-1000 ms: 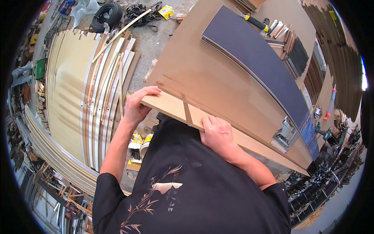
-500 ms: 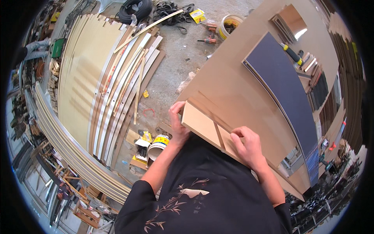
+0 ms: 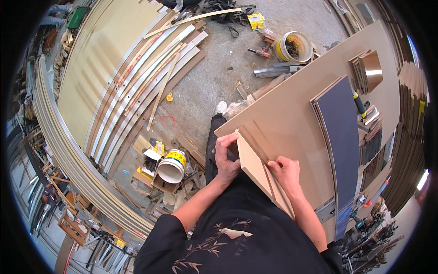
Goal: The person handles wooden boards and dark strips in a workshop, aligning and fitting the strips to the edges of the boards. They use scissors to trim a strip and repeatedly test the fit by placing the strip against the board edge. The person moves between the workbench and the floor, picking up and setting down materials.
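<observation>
A long tan board (image 3: 256,170) with a darker groove or seam along it is held at an angle against my black shirt. My left hand (image 3: 226,160) wraps round its far end, with fingers over the top edge and thumb near the face. On the right edge, partway down, my right hand (image 3: 285,175) is closed with curled fingers, thumb and fingertips against the board. The board's near end is hidden by my right forearm and shirt. Behind it lies a large tan panel (image 3: 292,132), bearing a dark blue-grey panel (image 3: 337,137).
A yellow-handled tool (image 3: 359,105) and small wood offcuts (image 3: 372,116) lie on the large panel. Beyond stands a bucket (image 3: 294,47) beside a red power tool (image 3: 260,52). Leftward are long strips (image 3: 150,86), a white bucket (image 3: 171,168) and stacked sheets (image 3: 68,150).
The board has turned to a steeper slant in view, and my hands appear closer together on it. The surroundings have shifted as the view turned, showing more floor beyond the panel.
</observation>
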The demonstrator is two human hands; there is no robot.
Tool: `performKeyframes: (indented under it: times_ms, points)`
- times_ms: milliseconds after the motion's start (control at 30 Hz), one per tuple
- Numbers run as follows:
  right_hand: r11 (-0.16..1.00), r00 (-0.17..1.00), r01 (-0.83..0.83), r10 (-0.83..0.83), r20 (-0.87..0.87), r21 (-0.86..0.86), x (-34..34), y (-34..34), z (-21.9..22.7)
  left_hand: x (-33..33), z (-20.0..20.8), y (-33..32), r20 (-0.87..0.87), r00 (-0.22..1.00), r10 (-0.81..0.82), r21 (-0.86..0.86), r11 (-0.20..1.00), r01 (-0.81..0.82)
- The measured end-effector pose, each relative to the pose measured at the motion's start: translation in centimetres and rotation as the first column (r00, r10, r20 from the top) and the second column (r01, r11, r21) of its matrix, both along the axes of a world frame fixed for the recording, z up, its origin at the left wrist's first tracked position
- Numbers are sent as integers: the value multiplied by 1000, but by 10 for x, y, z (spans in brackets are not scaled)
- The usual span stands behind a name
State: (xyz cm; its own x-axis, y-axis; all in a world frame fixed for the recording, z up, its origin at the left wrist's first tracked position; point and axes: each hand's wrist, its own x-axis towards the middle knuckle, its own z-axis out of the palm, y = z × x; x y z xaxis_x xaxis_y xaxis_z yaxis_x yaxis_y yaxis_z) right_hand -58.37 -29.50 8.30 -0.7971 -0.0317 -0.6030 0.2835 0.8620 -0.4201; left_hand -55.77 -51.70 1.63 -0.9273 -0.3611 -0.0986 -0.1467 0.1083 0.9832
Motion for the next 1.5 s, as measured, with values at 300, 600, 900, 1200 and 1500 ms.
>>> performKeyframes:
  times_ms: [300, 600, 900, 1200, 1500]
  points:
    - [1000, 1000, 19, -19, 25, 14, -1, -2, 1, 1, -3, 3, -8, 1000, 9, 21, 1000, -8]
    - [1000, 999, 21, -22, 42, 21, -2, -3, 2, -1, 1, 4, 1, 1000, 28, 34, 999, -28]
    - [999, 999, 19, -21, 40, 30, -2, -4, 0, -1, -3, 3, -41, 999, 23, 21, 1000, -23]
    - [1000, 1000, 0, 0, 5, -11, -6, -10, 3, 0, -10, -3, -26, 999, 19, 83, 996, -17]
    - [977, 848, -215, 177, -500, -18, -57, 46, 27, -9, 9, -8, -89, 993, -79, 234, 967, 98]
